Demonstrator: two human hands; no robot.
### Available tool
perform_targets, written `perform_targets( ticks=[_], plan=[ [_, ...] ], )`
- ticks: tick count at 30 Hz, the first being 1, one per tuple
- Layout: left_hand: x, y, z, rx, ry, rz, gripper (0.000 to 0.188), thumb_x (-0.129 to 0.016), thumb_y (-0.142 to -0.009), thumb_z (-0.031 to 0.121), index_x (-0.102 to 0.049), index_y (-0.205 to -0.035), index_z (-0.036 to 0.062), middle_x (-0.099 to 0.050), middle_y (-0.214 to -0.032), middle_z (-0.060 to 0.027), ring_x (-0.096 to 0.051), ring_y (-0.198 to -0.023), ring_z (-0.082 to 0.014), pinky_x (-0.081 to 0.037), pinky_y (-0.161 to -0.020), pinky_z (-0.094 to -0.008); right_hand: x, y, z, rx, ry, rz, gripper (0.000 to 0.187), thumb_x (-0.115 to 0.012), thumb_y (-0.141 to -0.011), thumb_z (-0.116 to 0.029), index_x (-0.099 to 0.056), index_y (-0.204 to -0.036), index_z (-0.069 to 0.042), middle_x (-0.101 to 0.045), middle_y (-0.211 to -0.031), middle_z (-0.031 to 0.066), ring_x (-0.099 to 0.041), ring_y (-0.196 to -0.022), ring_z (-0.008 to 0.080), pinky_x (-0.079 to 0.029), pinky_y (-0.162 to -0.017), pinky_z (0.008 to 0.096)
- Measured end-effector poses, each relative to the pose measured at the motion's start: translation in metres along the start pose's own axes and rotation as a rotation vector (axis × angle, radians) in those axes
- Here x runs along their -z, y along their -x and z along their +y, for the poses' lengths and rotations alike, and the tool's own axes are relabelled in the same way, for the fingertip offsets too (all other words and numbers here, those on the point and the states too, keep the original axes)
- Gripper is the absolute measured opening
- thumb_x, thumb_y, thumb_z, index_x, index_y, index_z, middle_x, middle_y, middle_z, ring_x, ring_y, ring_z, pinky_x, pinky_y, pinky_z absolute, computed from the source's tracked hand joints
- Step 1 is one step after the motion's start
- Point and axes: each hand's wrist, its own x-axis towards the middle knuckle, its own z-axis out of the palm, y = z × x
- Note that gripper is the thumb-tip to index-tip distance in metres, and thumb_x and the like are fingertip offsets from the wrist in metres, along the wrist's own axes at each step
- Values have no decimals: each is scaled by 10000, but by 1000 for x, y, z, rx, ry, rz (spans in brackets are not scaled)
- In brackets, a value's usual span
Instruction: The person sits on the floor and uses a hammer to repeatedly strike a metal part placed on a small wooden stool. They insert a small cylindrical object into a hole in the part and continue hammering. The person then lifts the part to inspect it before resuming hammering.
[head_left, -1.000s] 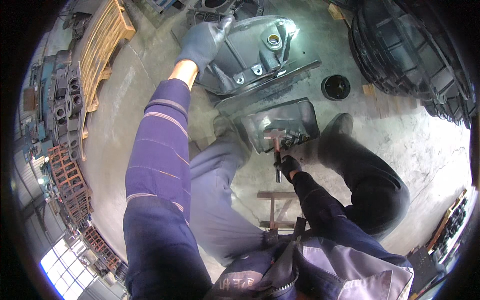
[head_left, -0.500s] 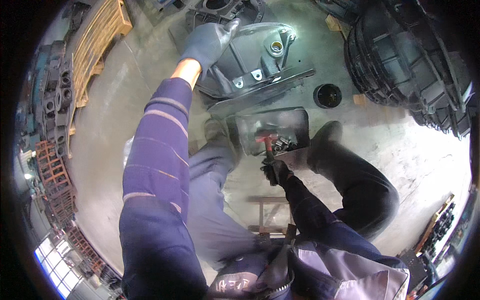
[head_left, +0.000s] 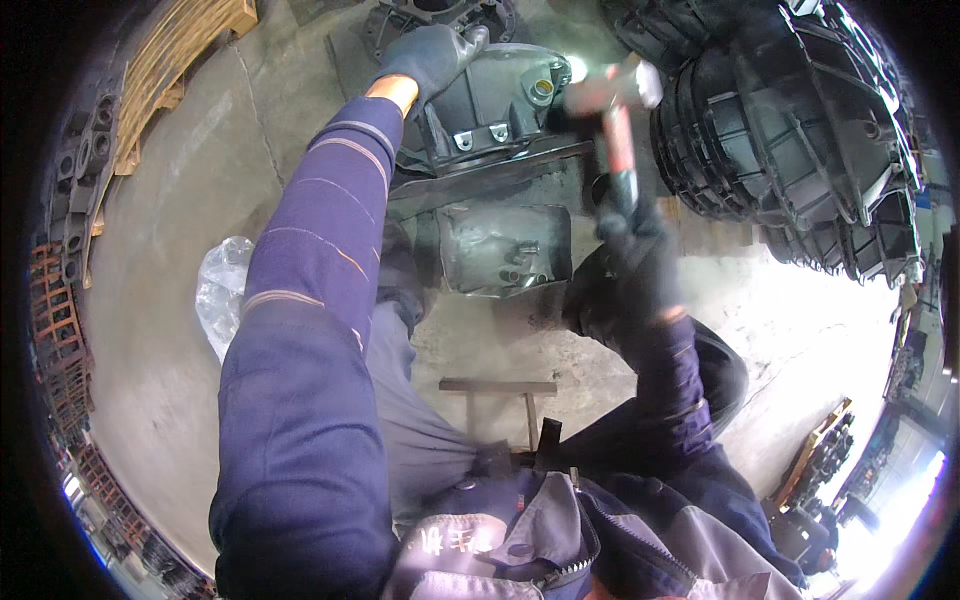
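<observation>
My left hand point(head_left: 430, 58), in a dark glove, grips the far left rim of a black metal casting point(head_left: 478, 105), its thumb sticking out to the right. The casting lies tilted on a dark flat plate point(head_left: 490, 168). A brass-coloured bushing point(head_left: 541, 91) shows in a round boss at its right end. My right hand point(head_left: 645, 255), gloved and blurred, closes around the dark handle end of a hammer point(head_left: 618, 140). The hammer is raised, its head close to the casting's right end in the view. Between my legs, a metal tray point(head_left: 470, 262) holds several loose metal sleeves point(head_left: 525, 265).
Large ribbed black housings point(head_left: 770, 130) stand stacked on the right. Another dark casting point(head_left: 440, 15) lies beyond the first. A wooden pallet point(head_left: 175, 65) is at the far left, with a clear plastic bag point(head_left: 225, 290) nearer. A metal frame point(head_left: 498, 386) stands between my legs.
My right hand has lifted the hammer from over the tray, up and to the right. My left hand stays on the casting. The view has shifted slightly.
</observation>
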Motion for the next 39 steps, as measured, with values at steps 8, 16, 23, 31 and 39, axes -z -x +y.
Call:
perform_targets(
  ticks=[8,16,23,31,39],
  plan=[
    [-2,-2,-1,2,-19,-9,742,-359,-1024,643,-763,-1109,27,-719,-1113,-264,-683,-1089,-432,-508,-981,-495,-6,-69,-25,75,811,20,391,-677,-945,-358,-644,-1090,4,-701,-909,311,-678,-920,507,-544,-774,531],
    [0,2,1,1,37,49,808,-346,-1017,676,-763,-975,-14,-701,-1021,-308,-677,-1022,-472,-498,-915,-524,19,-70,-41,248,259,-44,422,-726,-926,-331,-634,-1109,39,-715,-880,275,-745,-863,374,-566,-758,394],
    [1,-1,1,-7,-17,-26,756,-350,-1030,638,-782,-1036,18,-729,-1067,-266,-694,-1057,-420,-511,-966,-493,3,-82,-33,39,960,-137,429,-642,-944,-376,-647,-1155,-2,-721,-958,290,-695,-949,484,-551,-849,540],
    [-6,-2,-4,-7,7,50,784,-349,-1020,662,-768,-1033,-1,-715,-1057,-285,-683,-1039,-460,-505,-943,-515,24,-84,-37,348,713,132,447,-702,-940,-386,-639,-1099,27,-719,-864,276,-732,-848,439,-584,-732,463],
    [-9,-6,-5,-134,64,223,522,-436,-1043,483,-729,-1185,75,-740,-1028,-239,-704,-955,-439,-515,-904,-519,1,-77,-8,36,950,-108,461,-643,-961,-387,-664,-1083,57,-701,-937,326,-700,-917,481,-566,-815,504]
  ],
)
